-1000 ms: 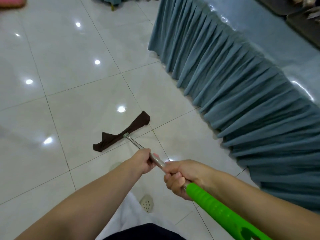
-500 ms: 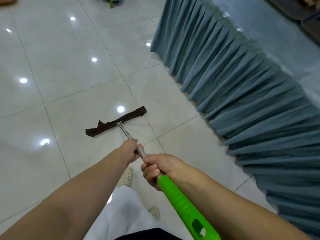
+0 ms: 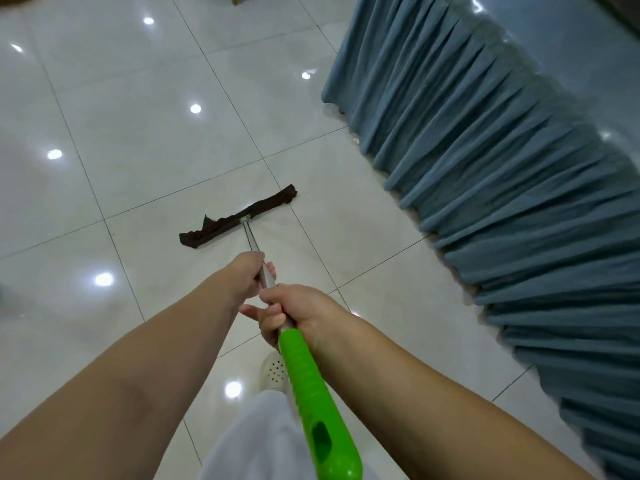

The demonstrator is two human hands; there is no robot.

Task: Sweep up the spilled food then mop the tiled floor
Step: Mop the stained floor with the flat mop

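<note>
I hold a mop with a metal shaft [image 3: 250, 239] and a green handle [image 3: 311, 389]. Its flat head, wrapped in a dark brown cloth [image 3: 239, 216], lies on the glossy white tiled floor [image 3: 138, 133] ahead of me. My left hand [image 3: 244, 277] grips the metal shaft further down. Just behind it, my right hand [image 3: 294, 315] grips the shaft where the green handle begins. No spilled food shows on the tiles.
A table draped in a pleated blue-grey skirt [image 3: 502, 188] runs along the right side, close to the mop head. My white perforated shoe [image 3: 273, 370] and light trouser leg [image 3: 259, 441] are below the hands. Open tiles stretch to the left and ahead.
The mop head has slid forward, away from me, and its cloth has straightened into a thinner strip. Both hands stay gripped on the shaft and have moved closer together.
</note>
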